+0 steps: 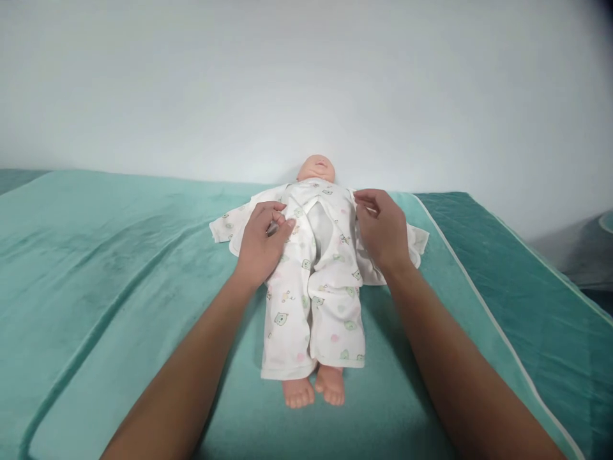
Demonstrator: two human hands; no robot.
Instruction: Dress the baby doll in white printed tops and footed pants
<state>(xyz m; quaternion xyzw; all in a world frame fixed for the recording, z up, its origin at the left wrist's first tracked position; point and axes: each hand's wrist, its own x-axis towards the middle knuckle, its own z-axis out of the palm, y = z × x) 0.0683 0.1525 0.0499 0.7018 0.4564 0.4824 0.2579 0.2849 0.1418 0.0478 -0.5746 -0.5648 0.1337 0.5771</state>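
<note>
A baby doll (317,168) lies on its back, head at the far end and bare feet (299,392) towards me. It wears a white patterned jacket (230,220) with sleeves spread to both sides. White split-crotch baby trousers (287,313) with the same animal print cover its legs and reach up over its belly. My left hand (263,239) is at the left side of the trousers' upper part, thumb and forefinger apart. At the opposite side, by the jacket, my right hand (380,227) has loosely bent fingers with a small gap between them. Neither hand visibly grips cloth.
A light teal sheet (119,275) with long creases lies under the doll. To the right is a darker teal cover (527,306) beyond a pale piped edge. A plain white wall (306,76) stands right behind the doll's head. Something dark (594,255) shows at the far right.
</note>
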